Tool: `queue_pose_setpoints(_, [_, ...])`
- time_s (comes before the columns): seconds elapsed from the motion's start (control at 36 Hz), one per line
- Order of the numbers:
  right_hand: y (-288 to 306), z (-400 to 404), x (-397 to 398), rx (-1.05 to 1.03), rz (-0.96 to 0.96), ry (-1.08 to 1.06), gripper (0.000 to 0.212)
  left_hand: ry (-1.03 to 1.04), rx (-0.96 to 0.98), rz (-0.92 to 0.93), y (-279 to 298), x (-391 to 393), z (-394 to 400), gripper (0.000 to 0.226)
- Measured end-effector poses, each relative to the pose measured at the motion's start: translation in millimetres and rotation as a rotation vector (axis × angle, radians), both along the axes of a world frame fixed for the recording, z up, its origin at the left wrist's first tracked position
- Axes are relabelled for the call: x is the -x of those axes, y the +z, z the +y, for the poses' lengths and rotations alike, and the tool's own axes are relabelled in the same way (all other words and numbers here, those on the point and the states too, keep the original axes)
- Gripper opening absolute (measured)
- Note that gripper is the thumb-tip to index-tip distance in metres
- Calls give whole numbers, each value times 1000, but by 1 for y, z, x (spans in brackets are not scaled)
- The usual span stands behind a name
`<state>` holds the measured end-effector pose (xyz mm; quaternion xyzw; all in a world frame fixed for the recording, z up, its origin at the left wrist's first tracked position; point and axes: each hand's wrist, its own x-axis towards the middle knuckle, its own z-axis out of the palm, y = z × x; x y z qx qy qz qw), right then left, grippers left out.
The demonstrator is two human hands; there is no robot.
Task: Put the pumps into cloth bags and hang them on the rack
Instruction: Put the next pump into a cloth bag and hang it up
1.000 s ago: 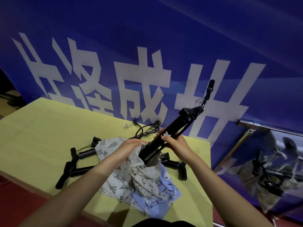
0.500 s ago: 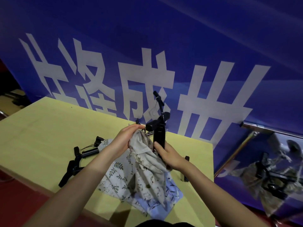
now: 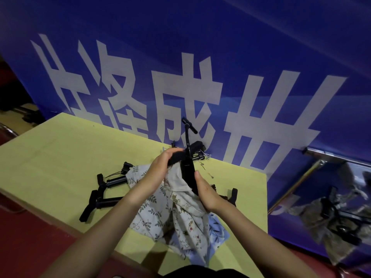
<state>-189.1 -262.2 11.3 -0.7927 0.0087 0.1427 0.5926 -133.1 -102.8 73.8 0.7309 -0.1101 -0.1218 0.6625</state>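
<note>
A: The black pump point(image 3: 187, 173) stands upright above the desk point(image 3: 60, 157), half inside the printed cloth bag point(image 3: 180, 201); its T-handle could snag the bag mouth.

B: Yes. The left hand point(image 3: 158, 173) grips the pump's folded foot and the bag's edge, and the right hand point(image 3: 204, 193) grasps the barrel.

Black pump point(image 3: 187, 173); cream cloth bag point(image 3: 184, 209) with small prints; leaf-patterned white bag point(image 3: 146, 201) at nine o'clock; yellow table point(image 3: 60, 157); blue banner point(image 3: 180, 47), white characters.
</note>
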Motion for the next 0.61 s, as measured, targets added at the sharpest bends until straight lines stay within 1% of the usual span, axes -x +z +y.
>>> queue_pose_setpoints(0.08, [1,3,2,-26,3,7,61,1,-6,-14,-5,2,2,49])
queue_pose_setpoints(0.11, [2,5,3,-39,-6,14,59,-2,7,-29,-6,4,2,45])
queue_pose_setpoints(0.17, [3,7,2,-32,-31,43,54,1,54,-58,-6,7,1,30])
queue_pose_setpoints(0.22, [-1,8,2,16,-55,42,58,24,89,-73,-7,10,1,20])
queue_pose_setpoints(0.28, [-2,5,3,56,-39,29,65,70,104,-76,-9,10,2,20])
queue_pose_setpoints(0.31, [1,4,4,62,-35,15,65,92,109,-60,-9,9,1,20])
queue_pose_setpoints(0.36, [6,0,7,40,-1,-31,53,108,98,-31,-10,10,0,21])
queue_pose_setpoints(0.39, [5,-2,8,23,5,-64,42,103,88,-28,-11,10,0,21])
queue_pose_setpoints(0.42, [2,-3,8,37,1,-94,33,95,76,-27,-12,11,-1,21])
queue_pose_setpoints(0.44, [-4,-5,7,76,-2,-120,30,86,72,-24,-13,12,-1,21])
queue_pose_setpoints(0.53, [-25,-15,11,204,96,-95,20,89,84,4,-15,14,-1,22])
queue_pose_setpoints(0.56, [-28,-18,15,216,156,-69,22,92,89,11,-16,13,0,22])
queue_pose_setpoints(0.61, [-31,-21,22,155,293,-42,21,88,97,21,-17,13,1,24])
